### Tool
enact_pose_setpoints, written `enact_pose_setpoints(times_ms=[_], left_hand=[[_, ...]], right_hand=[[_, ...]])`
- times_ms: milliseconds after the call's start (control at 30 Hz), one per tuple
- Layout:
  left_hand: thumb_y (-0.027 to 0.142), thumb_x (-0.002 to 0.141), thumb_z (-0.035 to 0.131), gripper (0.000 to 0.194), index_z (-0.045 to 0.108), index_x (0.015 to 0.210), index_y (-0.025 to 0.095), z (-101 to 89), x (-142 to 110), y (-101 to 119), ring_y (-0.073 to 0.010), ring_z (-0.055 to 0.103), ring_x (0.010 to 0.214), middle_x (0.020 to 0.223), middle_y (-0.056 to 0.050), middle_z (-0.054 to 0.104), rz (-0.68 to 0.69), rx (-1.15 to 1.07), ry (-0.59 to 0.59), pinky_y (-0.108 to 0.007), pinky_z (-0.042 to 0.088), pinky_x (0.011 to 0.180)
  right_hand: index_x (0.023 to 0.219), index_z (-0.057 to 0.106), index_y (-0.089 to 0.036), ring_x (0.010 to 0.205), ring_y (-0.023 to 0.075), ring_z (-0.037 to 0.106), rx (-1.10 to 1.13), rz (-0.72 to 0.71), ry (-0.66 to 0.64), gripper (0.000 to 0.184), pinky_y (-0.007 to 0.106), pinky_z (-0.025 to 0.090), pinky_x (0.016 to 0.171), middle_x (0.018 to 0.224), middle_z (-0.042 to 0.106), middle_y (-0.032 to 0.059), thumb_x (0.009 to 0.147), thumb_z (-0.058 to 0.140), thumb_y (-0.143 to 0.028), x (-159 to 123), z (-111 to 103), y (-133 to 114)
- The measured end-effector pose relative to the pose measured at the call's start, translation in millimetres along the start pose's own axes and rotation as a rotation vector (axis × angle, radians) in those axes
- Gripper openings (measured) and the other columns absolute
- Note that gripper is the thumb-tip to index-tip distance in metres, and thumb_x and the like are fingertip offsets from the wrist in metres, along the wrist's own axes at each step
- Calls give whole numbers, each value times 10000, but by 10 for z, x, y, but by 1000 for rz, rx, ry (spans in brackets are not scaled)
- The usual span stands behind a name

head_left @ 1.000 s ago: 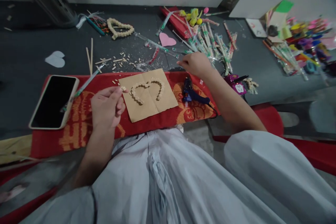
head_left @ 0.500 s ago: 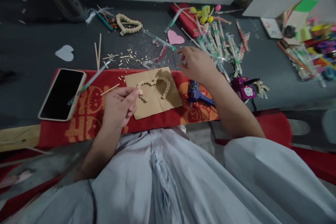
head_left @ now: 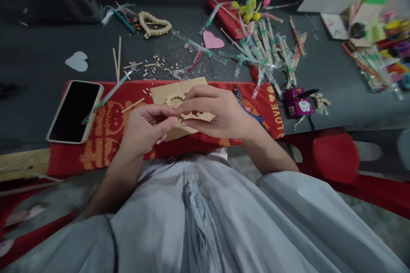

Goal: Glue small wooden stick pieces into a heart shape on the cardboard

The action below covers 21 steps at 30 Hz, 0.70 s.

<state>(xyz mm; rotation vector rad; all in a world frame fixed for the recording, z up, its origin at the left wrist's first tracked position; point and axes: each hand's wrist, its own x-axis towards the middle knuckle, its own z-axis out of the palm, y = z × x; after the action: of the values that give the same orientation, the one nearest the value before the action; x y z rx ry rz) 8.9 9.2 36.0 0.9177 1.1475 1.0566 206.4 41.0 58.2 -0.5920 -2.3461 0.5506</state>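
My left hand (head_left: 149, 128) is closed in a pinch over the cardboard's left part; a small pale wooden piece seen there earlier is now hidden by fingers. My right hand (head_left: 214, 111) curls in from the right, its fingertips meeting the left ones; what they grip, if anything, is hidden. Under both hands lies a square of tan cardboard (head_left: 200, 83) bearing a heart outline of small wooden bits (head_left: 173, 97), partly covered. A blue glue gun (head_left: 256, 116) rests just behind my right wrist, on the red towel (head_left: 273, 113).
At left lie a phone (head_left: 75, 111) and thin sticks (head_left: 118, 59). Farther back are cut wood bits (head_left: 155, 64), a finished-looking wooden heart (head_left: 155, 25), a pink paper heart (head_left: 213, 40) and wrapped chopsticks (head_left: 265, 38). A purple device (head_left: 297, 102) stands at right.
My right hand has come down and left from above the glue gun to meet my left hand. My left hand has moved right over the cardboard.
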Motion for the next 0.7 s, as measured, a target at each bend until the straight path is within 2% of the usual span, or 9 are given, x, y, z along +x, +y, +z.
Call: enact_pose_setpoints(times_ms=[100,200,367,467,700], left_hand=[[277,557,885,256,715,701,151,-8,-17,-9,-31,347,282,575,-11,639,24,15,-2,-181,214,264],[283,518,900,296,707,706,160,24,-46,3,-34,362,288,629,-19,672,12,-37,8,-186,235,257],[309,506,937,339,693,705,185,87,-94,33,-65,394,300,434,54,526,-30,-101,30,-163,233,257],[337,522,940,340,698,711,191,81,-93,16,-72,388,295,392,60,494,-42,-113,37,-164,243,256],[388,507,960,346,739,695,199,37,-61,-56,-71,409,294,422,41,526,14,-64,16,-161,242,241]], right_hand=[[1000,695,-196,866,116,648,-1,-3,50,216,252,532,762,933,671,37,1016,533,-339,-8,52,1],[980,686,-195,849,122,647,-30,-10,111,215,255,536,747,906,669,40,1012,541,-349,-25,130,17],[1023,682,-197,851,133,650,-66,-17,236,184,268,549,764,913,671,44,997,566,-337,-82,261,57],[1057,697,-206,859,140,663,-52,18,217,219,280,561,772,932,682,52,1006,545,-354,-105,265,75],[961,702,-185,833,107,670,102,26,177,200,242,542,765,881,711,35,1009,556,-312,-76,187,75]])
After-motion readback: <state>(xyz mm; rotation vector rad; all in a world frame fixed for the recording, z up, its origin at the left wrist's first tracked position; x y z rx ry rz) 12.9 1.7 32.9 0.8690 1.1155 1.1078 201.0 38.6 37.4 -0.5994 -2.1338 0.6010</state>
